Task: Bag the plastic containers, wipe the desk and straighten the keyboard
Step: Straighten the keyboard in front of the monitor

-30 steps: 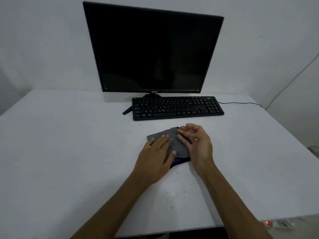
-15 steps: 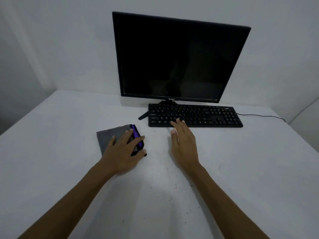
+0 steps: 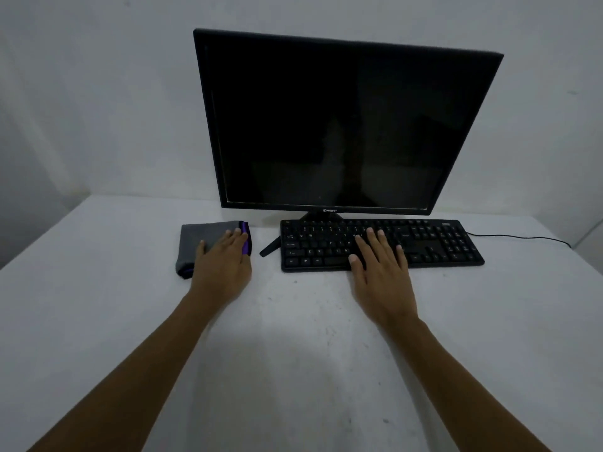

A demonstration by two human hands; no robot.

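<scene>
A folded grey cloth (image 3: pixel 195 238) with a purple edge lies on the white desk (image 3: pixel 293 353), left of the keyboard. My left hand (image 3: pixel 223 265) rests flat on the cloth, fingers spread over its right half. The black keyboard (image 3: pixel 434 243) sits straight in front of the monitor. My right hand (image 3: pixel 380 272) lies palm down on the keyboard's middle, fingers apart on the keys. No plastic containers or bag are in view.
A black monitor (image 3: pixel 342 125) stands behind the keyboard, one foot of its stand (image 3: pixel 270 248) poking out left. The keyboard's cable (image 3: pixel 522 237) runs off to the right. Walls close the desk at the back and left.
My left hand has slid the cloth from the desk's middle to the far left, up beside the keyboard. My right hand left the cloth and moved onto the keyboard.
</scene>
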